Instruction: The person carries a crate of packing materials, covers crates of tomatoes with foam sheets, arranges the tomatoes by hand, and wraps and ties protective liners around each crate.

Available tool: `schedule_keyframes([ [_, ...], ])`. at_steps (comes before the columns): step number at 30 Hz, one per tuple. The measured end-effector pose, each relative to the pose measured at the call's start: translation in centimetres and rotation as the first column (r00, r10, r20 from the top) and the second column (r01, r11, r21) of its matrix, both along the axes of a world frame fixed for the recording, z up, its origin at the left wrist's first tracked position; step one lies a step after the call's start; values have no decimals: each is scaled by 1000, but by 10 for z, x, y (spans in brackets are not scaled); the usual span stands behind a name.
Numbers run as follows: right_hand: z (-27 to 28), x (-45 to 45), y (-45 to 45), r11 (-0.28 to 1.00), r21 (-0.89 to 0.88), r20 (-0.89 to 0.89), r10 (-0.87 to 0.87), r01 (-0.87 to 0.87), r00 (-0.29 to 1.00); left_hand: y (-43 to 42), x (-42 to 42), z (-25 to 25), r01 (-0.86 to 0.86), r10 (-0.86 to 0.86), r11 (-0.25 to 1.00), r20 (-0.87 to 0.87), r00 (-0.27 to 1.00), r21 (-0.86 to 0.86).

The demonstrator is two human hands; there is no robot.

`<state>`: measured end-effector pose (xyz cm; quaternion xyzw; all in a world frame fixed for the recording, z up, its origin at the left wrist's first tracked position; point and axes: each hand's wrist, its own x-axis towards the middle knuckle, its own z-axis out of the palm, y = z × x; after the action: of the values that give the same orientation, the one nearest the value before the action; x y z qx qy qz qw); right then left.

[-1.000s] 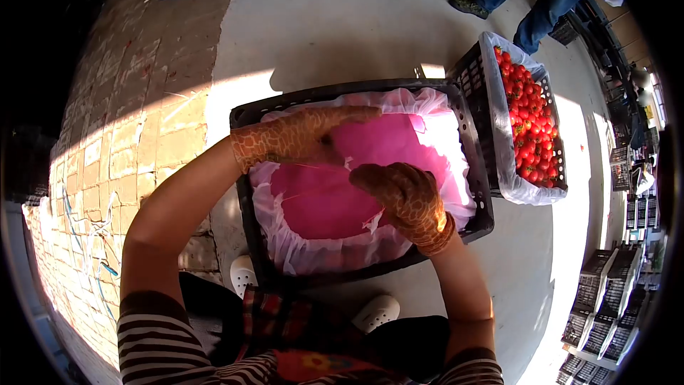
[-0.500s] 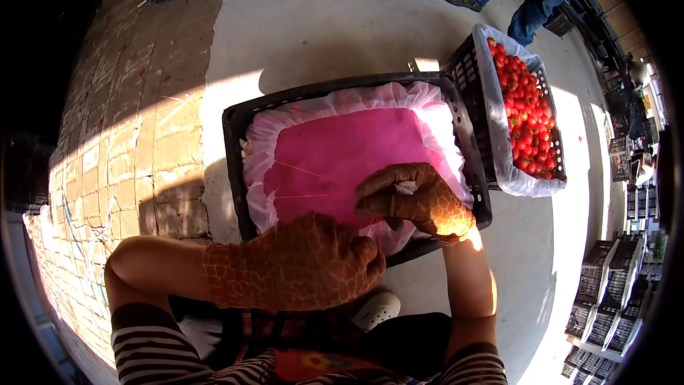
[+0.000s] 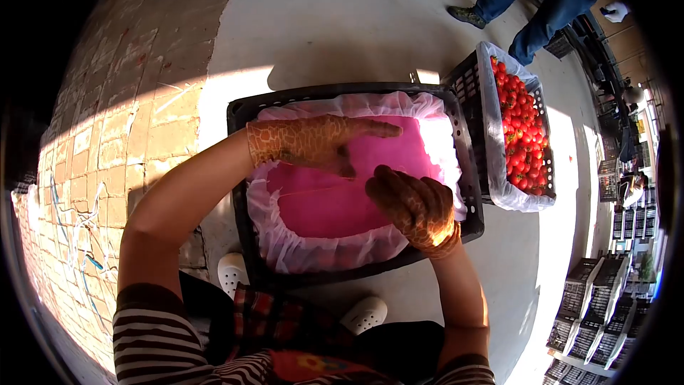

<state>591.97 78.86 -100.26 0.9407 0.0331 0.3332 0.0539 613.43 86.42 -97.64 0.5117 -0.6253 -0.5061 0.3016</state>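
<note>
A black plastic crate (image 3: 472, 171) sits on the floor before me, lined with gathered, translucent whitish film (image 3: 313, 253). A bright pink sheet (image 3: 320, 217) covers its middle. My left hand (image 3: 313, 144), in an orange-brown patterned glove, reaches over the far left part of the sheet; its fingers are stretched out and the thumb stands apart. In a matching glove, my right hand (image 3: 417, 210) is over the right part, fingers extended loosely towards the left hand, thumb hidden. A thin pale orange string (image 3: 313, 190) crosses the sheet between the hands. I see nothing held in either hand.
Beside the crate on the right stands another lined crate (image 3: 491, 135) full of small red tomatoes (image 3: 524, 128). Another person's legs in jeans (image 3: 531, 14) are beyond it. Stacked black crates (image 3: 598, 292) line the right side; loose cords (image 3: 89, 232) lie on the bricks at left.
My left hand has swung from the crate's near edge to the far side of the pink sheet and opened. My right hand no longer shows the white bit it pinched, and its fingers have straightened.
</note>
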Motion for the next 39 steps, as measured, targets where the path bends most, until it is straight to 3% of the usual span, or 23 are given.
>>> schedule_keyframes([
  [1,-4,0,-3,1000,-11,21,1,-1,1000,-6,-8,-12,-7,7,1000,-7,1000,-11],
  [3,-28,-11,-13,998,55,-27,-17,19,999,-13,-25,-45,60,-120,919,-132,984,-389],
  [10,-26,-8,-41,950,-146,-118,-294,276,949,14,-2,-34,-131,180,976,305,935,-175],
  [12,-33,-20,-45,873,-273,-263,-472,404,842,24,7,-38,-180,250,966,514,821,-183],
  [13,-32,-23,-46,902,-165,-328,-431,399,840,29,10,-43,-181,250,967,514,821,-181],
  [14,-31,-23,-44,902,-162,-330,-432,400,839,33,12,-49,-176,352,908,466,812,-379],
  [15,-28,-21,-39,815,479,-267,-221,328,938,35,12,-53,-167,442,810,397,805,-562],
  [16,-22,-18,-34,389,916,-70,-89,100,994,29,5,-54,-164,438,812,399,806,-559],
  [17,-10,-14,-30,69,990,-119,-57,123,991,19,-8,-54,-481,410,811,-263,873,-332],
  [19,3,2,-22,-496,868,40,139,34,989,15,-17,-56,-556,385,829,-789,478,68],
  [21,-7,8,-27,-716,697,202,155,-31,967,11,-13,-54,-527,484,848,-492,724,58],
  [22,-10,4,-34,-161,983,-53,236,93,970,9,-10,-54,-516,506,855,-313,804,57],
  [23,-14,-2,-40,451,867,-310,153,213,938,9,-9,-55,-505,509,861,-126,852,63],
  [24,-49,-19,-46,733,667,-309,105,137,945,10,-9,-58,-489,486,869,62,872,76],
  [27,-68,-45,-42,559,794,-344,88,239,935,29,-22,-77,-238,268,959,211,940,-156],
  [29,-53,-43,-34,441,845,-343,16,301,939,27,-27,-68,-165,206,974,305,930,-156],
  [30,-32,-34,-51,714,677,-378,131,177,916,21,-26,-64,-86,150,982,418,896,-168],
  [33,47,42,-13,525,851,-234,323,32,917,17,-32,-76,-44,94,991,438,894,-123],
  [34,34,74,4,584,802,-144,388,-122,910,19,-47,-91,-30,82,992,443,893,-121],
  [35,24,98,11,627,726,-56,462,-282,885,23,-71,-113,-409,511,836,246,823,-366],
  [37,29,119,-23,706,654,-57,403,-271,913,23,-61,-117,-713,811,484,-44,583,-508],
  [38,16,109,-43,675,706,30,271,-213,962,22,-30,-104,-642,662,748,119,740,-169],
  [39,3,99,-62,622,763,114,134,-173,984,23,-14,-94,-473,441,853,180,879,222],
])
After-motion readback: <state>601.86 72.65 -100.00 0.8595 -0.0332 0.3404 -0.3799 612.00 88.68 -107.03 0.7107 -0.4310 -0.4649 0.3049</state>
